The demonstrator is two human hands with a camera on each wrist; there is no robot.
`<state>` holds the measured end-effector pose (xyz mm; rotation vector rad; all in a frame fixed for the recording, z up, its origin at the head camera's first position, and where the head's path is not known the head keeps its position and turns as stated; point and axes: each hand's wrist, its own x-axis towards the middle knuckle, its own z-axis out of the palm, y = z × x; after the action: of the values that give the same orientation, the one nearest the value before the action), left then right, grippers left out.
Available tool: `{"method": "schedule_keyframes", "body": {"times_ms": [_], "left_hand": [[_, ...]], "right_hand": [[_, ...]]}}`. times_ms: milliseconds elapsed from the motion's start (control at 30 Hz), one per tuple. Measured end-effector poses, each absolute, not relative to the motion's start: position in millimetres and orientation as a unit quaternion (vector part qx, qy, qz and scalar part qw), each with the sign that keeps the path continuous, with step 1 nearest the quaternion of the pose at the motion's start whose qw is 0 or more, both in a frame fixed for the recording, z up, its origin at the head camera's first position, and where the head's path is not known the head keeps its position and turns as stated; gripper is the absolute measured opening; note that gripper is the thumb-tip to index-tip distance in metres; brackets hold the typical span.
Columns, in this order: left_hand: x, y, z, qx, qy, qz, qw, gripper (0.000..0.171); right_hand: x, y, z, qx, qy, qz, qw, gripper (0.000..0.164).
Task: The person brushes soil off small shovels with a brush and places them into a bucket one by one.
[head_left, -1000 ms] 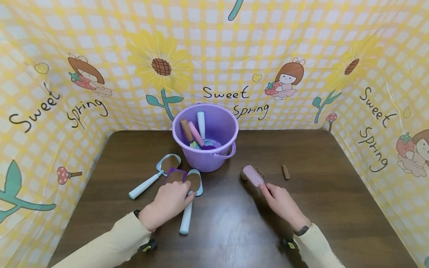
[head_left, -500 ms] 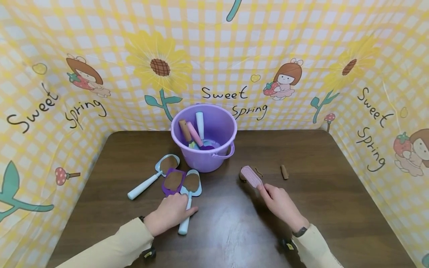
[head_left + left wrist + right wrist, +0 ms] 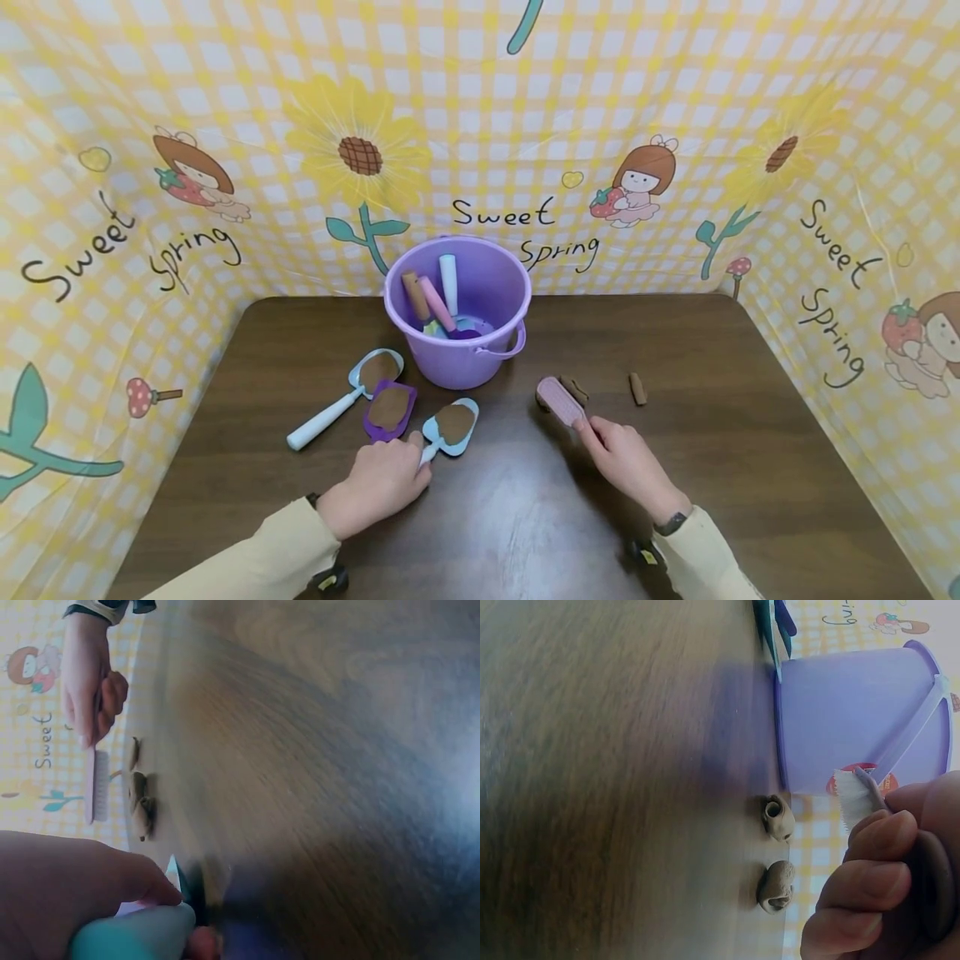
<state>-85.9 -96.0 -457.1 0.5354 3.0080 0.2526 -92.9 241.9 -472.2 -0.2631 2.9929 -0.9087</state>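
Observation:
My left hand grips the handle of a light blue toy shovel whose blade carries a brown patch. In the left wrist view the thumb presses on the pale blue handle. My right hand holds a pink brush, bristles facing down, over small brown curled pieces. Its curled fingers show close up in the right wrist view. Left of the gripped shovel lie a purple shovel and another light blue shovel, both with brown on their blades. My left hand hides the purple one's handle.
A purple bucket stands at the back of the brown table, with several handled tools inside. A brown stick-like piece lies to the right. Yellow checked cloth encloses the table's back and sides.
My left hand has drawn back from the purple shovel and taken the light blue shovel beside it. That shovel's blade has swung to the right. My right hand with the brush has barely moved.

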Motion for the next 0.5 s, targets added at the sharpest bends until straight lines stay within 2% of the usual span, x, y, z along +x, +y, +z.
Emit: {"method": "schedule_keyframes", "body": {"times_ms": [200, 300, 500], "left_hand": [[-83, -94, -454, 0.202, 0.975, 0.095, 0.011, 0.029], [-84, -90, -452, 0.206, 0.972, 0.115, 0.019, 0.029], [-89, -80, -448, 0.198, 0.961, 0.186, 0.048, 0.016]], "right_hand": [[-91, 237, -472, -0.091, 0.953, -0.29, -0.006, 0.034], [-90, 233, -472, -0.096, 0.951, -0.293, 0.002, 0.032], [-88, 225, -472, -0.098, 0.948, -0.301, 0.024, 0.03]]}}
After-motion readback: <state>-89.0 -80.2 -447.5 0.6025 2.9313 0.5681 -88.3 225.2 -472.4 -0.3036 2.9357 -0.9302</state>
